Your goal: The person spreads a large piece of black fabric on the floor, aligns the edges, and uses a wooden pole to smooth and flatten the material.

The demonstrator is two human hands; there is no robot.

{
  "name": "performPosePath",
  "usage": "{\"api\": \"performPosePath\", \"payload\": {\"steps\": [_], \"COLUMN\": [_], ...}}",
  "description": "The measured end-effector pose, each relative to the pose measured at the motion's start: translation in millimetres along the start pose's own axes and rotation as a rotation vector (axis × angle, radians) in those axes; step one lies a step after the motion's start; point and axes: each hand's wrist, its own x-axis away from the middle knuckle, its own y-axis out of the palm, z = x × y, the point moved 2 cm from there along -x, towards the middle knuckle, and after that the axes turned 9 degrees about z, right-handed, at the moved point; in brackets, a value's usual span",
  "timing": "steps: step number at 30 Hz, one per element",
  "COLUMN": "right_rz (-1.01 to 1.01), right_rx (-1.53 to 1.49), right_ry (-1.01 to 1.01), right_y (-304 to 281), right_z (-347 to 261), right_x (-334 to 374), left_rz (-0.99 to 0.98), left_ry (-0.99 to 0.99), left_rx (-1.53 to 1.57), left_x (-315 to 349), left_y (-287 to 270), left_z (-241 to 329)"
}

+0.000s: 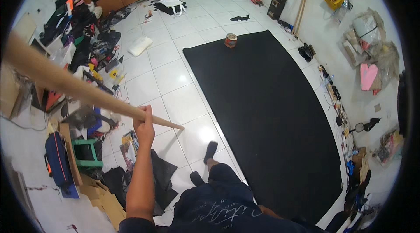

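My left hand (144, 127) is wrapped round a long, light-brown wooden pole (105, 101). The pole slants from close by at the upper left down to its far end over the white tiles. Whether that end touches the floor I cannot tell. Right of my legs a large black sheet (267, 115) lies flat on the floor. On its far edge stands a round red tin (230, 40) with a pale top. Only a sliver of my right arm shows beside my dark shirt (218, 206); its hand is out of view.
A heap of clothes and clutter (83, 40) lines the left side, with a green stool (87, 152) and a dark blue bag (60, 163) nearer me. A white cushion-like thing (140, 46) lies on the tiles. Shoes (306, 52) and a black speaker (277, 5) stand by the right wall.
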Motion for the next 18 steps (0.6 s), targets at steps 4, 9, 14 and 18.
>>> {"api": "performPosePath", "payload": {"steps": [4,9,14,18], "right_rz": [0.126,0.434,0.581,0.626], "right_rx": [-0.561,-0.951,-0.816,-1.043], "right_ry": [0.078,-0.115,-0.343,-0.271], "right_y": [-18,-136,-244,-267], "right_z": [-98,-241,-347,-387], "right_x": [-37,-75,-67,-69], "left_rz": [0.031,0.202,0.227,0.127], "left_ry": [0.024,-0.004,0.010,-0.084], "left_rx": [-0.007,0.050,0.062,0.289], "left_x": [-67,-137,-189,-213], "left_y": [72,111,113,135], "left_z": [-4,-4,0,30]}}
